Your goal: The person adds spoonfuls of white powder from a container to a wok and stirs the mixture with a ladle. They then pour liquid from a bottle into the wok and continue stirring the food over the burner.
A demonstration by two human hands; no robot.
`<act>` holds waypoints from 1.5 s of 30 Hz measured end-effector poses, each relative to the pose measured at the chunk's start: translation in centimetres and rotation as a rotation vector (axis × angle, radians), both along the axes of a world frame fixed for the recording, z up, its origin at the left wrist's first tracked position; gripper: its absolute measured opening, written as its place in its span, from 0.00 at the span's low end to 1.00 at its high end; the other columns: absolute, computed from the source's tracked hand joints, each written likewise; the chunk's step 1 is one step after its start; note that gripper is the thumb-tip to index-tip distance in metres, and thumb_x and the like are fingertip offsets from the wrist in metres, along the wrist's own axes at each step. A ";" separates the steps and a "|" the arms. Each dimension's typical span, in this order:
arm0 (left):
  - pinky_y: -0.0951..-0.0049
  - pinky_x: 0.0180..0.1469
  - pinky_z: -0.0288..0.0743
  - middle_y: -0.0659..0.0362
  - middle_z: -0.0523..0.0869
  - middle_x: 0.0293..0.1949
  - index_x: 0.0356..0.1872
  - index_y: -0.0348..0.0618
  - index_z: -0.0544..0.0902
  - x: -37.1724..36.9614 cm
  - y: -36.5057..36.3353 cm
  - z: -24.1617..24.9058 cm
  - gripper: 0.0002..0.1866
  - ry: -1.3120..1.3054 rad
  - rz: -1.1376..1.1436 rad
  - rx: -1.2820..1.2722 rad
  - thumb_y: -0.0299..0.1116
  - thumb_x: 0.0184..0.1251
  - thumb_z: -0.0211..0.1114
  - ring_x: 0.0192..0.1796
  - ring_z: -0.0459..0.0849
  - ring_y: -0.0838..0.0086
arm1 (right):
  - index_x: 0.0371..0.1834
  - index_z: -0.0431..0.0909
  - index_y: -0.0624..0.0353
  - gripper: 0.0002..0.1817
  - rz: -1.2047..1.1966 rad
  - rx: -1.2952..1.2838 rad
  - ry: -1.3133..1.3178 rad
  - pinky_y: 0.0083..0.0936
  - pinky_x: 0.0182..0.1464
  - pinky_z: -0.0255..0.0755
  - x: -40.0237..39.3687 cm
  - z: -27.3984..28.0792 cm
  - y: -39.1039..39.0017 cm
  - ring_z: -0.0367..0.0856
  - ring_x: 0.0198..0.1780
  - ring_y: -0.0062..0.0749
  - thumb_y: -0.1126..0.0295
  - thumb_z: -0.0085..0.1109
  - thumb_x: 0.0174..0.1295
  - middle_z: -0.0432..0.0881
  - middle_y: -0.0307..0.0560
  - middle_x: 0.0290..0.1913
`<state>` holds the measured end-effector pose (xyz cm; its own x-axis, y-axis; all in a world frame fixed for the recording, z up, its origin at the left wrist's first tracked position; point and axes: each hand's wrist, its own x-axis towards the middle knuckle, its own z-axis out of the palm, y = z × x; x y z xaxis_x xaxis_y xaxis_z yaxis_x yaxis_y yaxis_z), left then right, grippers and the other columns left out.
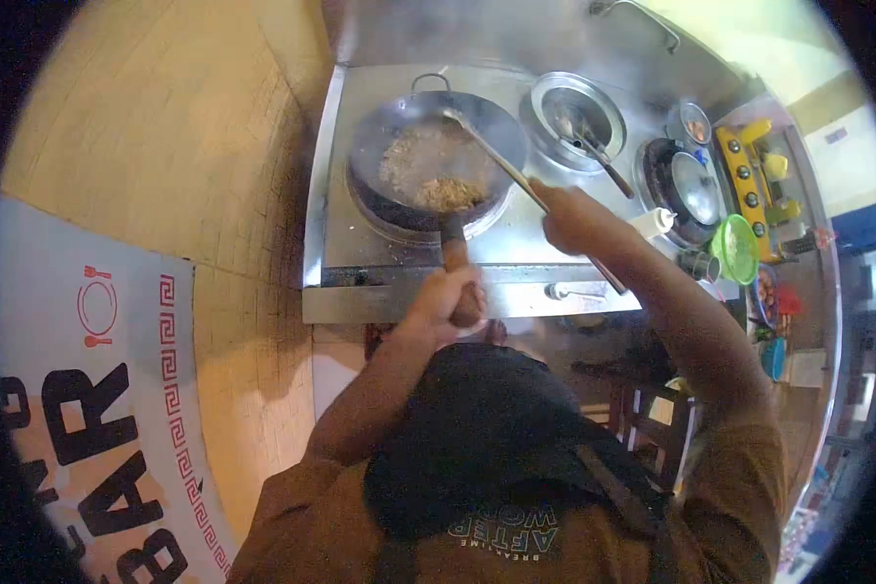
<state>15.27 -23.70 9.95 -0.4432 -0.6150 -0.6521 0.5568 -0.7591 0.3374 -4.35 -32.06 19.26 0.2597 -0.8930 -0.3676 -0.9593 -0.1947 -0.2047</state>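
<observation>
A large dark wok [370,161] rests on the left burner, with steam over it. Brown chopped food [448,193] lies in its bowl, heaped toward the near side. My left hand [445,297] is wrapped round the wok's wooden handle [454,248], close to the stove's front edge. In my right hand [571,220] is a long-handled cooking ladle [496,156], held by its shaft. The ladle's head reaches into the far part of the wok, and its exact shape is blurred by steam. The handle's end sticks out below my right hand.
Right of the wok, a metal pot [576,83] holds utensils. Further right are a smaller pan [695,188], a white squeeze bottle [653,224], a green basket [735,249] and a yellow gas stove [743,175]. A tiled wall [253,165] stands close on the left.
</observation>
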 end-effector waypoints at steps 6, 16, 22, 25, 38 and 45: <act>0.70 0.25 0.74 0.62 0.76 0.22 0.30 0.42 0.75 0.5 -1.7 -6.6 0.04 0.078 -0.078 -0.144 0.29 0.62 0.60 0.22 0.76 0.74 | 0.65 0.54 0.71 0.33 0.184 -0.085 -0.150 0.45 0.37 0.76 5.0 -6.3 -2.4 0.82 0.36 0.59 0.80 0.48 0.51 0.81 0.67 0.31; 0.70 0.24 0.75 0.59 0.76 0.22 0.32 0.40 0.74 0.4 1.4 -0.7 0.05 -0.049 -0.098 -0.215 0.28 0.60 0.61 0.23 0.77 0.72 | 0.73 0.51 0.55 0.35 0.244 -0.083 0.284 0.40 0.27 0.76 -3.6 4.0 3.4 0.80 0.22 0.48 0.78 0.46 0.59 0.79 0.59 0.26; 0.68 0.27 0.75 0.57 0.77 0.22 0.29 0.40 0.75 1.5 -1.0 -5.7 0.06 0.094 -0.053 -0.263 0.30 0.63 0.59 0.24 0.78 0.70 | 0.73 0.52 0.49 0.38 0.130 0.149 0.375 0.46 0.35 0.76 -4.0 6.1 5.8 0.82 0.31 0.53 0.79 0.46 0.56 0.80 0.63 0.31; 0.65 0.33 0.77 0.56 0.79 0.28 0.36 0.39 0.76 1.8 -0.5 -8.5 0.10 0.203 -0.029 -0.263 0.36 0.66 0.60 0.30 0.80 0.68 | 0.73 0.52 0.45 0.35 -0.005 -0.014 0.249 0.48 0.35 0.76 -3.3 -2.5 3.5 0.82 0.33 0.54 0.76 0.43 0.60 0.79 0.62 0.30; 0.62 0.44 0.79 0.55 0.81 0.35 0.46 0.36 0.75 2.5 11.5 -37.4 0.16 0.420 0.137 0.091 0.37 0.65 0.60 0.39 0.82 0.63 | 0.75 0.43 0.51 0.36 0.253 -0.042 0.313 0.41 0.29 0.77 -0.5 -5.8 -2.1 0.82 0.29 0.49 0.74 0.44 0.63 0.79 0.57 0.29; 0.60 0.43 0.77 0.56 0.81 0.38 0.51 0.40 0.74 -4.2 7.5 -43.4 0.19 -0.200 -1.193 -0.630 0.41 0.65 0.60 0.39 0.82 0.64 | 0.73 0.45 0.61 0.36 0.264 -0.096 0.340 0.36 0.28 0.78 -1.7 -6.2 -3.9 0.83 0.27 0.44 0.73 0.47 0.61 0.80 0.59 0.31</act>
<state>11.04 -16.20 -33.50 -0.8416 -0.1427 -0.5209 -0.4217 -0.4288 0.7989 -6.04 -35.99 13.05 0.3621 -0.8466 -0.3901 -0.8838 -0.4448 0.1450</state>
